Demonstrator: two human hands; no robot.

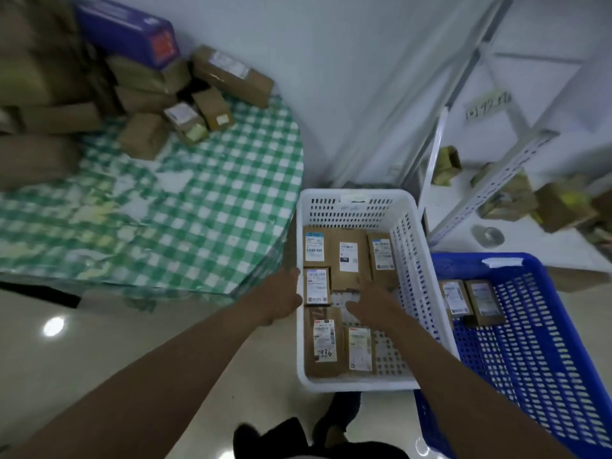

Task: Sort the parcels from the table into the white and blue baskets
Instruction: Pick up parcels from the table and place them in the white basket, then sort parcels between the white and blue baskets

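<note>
The white basket [410, 233] stands on the floor beside the table and holds several brown labelled parcels [347, 256]. My left hand [281, 294] reaches its straight fingers to the basket's left rim, right beside a small parcel [317, 286]; I cannot tell whether they touch it. My right hand [372, 304] is inside the basket, fingers spread and relaxed over the bare floor of the basket, holding nothing. The blue basket [530, 342] sits to the right with two parcels [470, 301] in its far corner. More brown parcels [145, 134] are heaped on the green checked table [205, 207].
A purple box [132, 31] lies on top of the table's heap. A white metal shelf rack [516, 160] with several cartons stands behind the baskets. My dark shoes [334, 422] are on the glossy floor below the white basket.
</note>
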